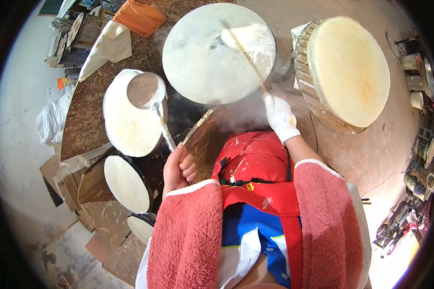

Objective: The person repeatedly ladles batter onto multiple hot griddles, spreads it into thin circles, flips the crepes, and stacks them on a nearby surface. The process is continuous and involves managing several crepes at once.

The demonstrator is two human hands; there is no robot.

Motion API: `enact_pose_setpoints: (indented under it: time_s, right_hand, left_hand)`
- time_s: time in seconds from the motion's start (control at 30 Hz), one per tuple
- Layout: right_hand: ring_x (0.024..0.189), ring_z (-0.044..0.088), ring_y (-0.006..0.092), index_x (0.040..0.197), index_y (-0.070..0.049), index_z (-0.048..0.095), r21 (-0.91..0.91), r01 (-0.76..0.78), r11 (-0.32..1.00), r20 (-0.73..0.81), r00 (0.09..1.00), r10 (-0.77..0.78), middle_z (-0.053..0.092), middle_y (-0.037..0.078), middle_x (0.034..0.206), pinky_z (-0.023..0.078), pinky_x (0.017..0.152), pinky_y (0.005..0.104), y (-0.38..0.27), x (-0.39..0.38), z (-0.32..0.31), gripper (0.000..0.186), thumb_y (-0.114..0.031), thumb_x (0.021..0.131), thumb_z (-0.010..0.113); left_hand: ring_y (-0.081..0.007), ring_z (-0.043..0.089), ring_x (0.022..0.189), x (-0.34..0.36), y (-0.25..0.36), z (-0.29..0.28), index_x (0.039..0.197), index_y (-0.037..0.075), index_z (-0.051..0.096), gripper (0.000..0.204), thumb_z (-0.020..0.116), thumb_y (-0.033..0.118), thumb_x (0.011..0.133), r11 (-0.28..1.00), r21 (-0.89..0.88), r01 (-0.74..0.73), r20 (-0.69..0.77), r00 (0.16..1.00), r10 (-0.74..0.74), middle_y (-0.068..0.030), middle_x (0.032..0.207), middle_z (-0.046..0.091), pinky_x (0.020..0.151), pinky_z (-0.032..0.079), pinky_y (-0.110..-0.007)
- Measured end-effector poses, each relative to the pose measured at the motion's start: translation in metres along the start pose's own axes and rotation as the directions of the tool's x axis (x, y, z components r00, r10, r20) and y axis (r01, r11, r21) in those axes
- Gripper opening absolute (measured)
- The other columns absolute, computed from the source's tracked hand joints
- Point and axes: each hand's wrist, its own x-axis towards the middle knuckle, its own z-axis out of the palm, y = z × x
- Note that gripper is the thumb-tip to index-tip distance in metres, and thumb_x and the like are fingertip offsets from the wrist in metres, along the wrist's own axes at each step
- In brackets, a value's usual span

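Observation:
My bare left hand [180, 167] is closed round the handle of a metal ladle [144, 91]. The ladle's round bowl hangs over a container with a round, pale cream top [128, 126]. In a white knit glove, my right hand [279, 117] grips a thin wooden stick [248, 57]. That stick slants up and left across a large grey-green round plate [197, 58]. A white patch [255, 41] lies on the plate's upper right; I cannot tell what it is. Steam drifts below the plate, in front of my right hand.
Right of the plate, a big cream disc [352, 67] rests tilted on a round slatted frame [304, 62]. Two smaller pale-topped round containers stand at left, the larger one [125, 184] nearer. Orange cloth [139, 18] and white cloth [110, 45] lie on a worn brown surface [89, 108]. Clutter lines the right wall.

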Motion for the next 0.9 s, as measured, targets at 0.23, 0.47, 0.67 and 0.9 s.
enact_pose_setpoints:
  time_s: [0.23,0.47,0.67,0.9]
  right_hand:
    - [0.099,0.060,0.0406,0.108,-0.008,0.066,0.043,-0.151,0.988,-0.264,0.952,0.157,0.065,0.023,0.102,0.047,0.086,0.0472,0.002,-0.009,-0.022,0.050,-0.046,0.097,0.035]
    - [0.103,0.059,0.0411,0.108,-0.009,0.066,0.040,-0.040,0.998,-0.080,0.996,0.043,0.063,0.023,0.106,0.046,0.091,0.0460,-0.027,-0.018,0.024,0.053,-0.050,0.094,0.035]
    - [0.099,0.059,0.0414,0.101,-0.004,0.066,0.030,-0.122,0.992,-0.337,0.933,0.125,0.064,0.024,0.101,0.046,0.085,0.0471,-0.026,0.002,-0.002,0.050,-0.044,0.096,0.035]
    - [0.107,0.057,0.0390,0.112,-0.010,0.065,-0.051,-0.117,0.992,-0.040,0.992,0.115,0.063,0.022,0.110,0.044,0.093,0.0463,-0.032,-0.045,0.024,0.052,-0.048,0.094,0.034]
  left_hand:
    - [-0.0071,0.016,0.037,0.016,0.030,-0.012,0.065,0.020,0.031,0.042,0.039,0.037,0.102,0.993,0.102,0.064,0.077,0.994,-0.073,0.0081,0.048,0.019,0.034,0.018,-0.025]
    - [-0.0053,0.019,0.040,0.074,0.044,0.008,0.070,0.016,0.037,0.035,0.044,0.030,0.101,0.908,-0.085,0.410,0.259,0.889,-0.377,0.0084,0.054,0.024,0.035,0.019,-0.023]
    - [-0.0053,0.029,0.046,0.102,0.068,0.023,0.085,0.008,0.047,0.026,0.044,0.028,0.102,0.960,0.006,0.279,0.330,0.906,-0.265,0.0054,0.061,0.033,0.041,0.028,-0.022]
    - [-0.0050,0.029,0.047,0.118,0.075,0.028,0.084,0.010,0.042,0.023,0.043,0.025,0.102,0.976,0.193,0.097,0.154,0.980,-0.128,0.0060,0.061,0.032,0.043,0.030,-0.023]
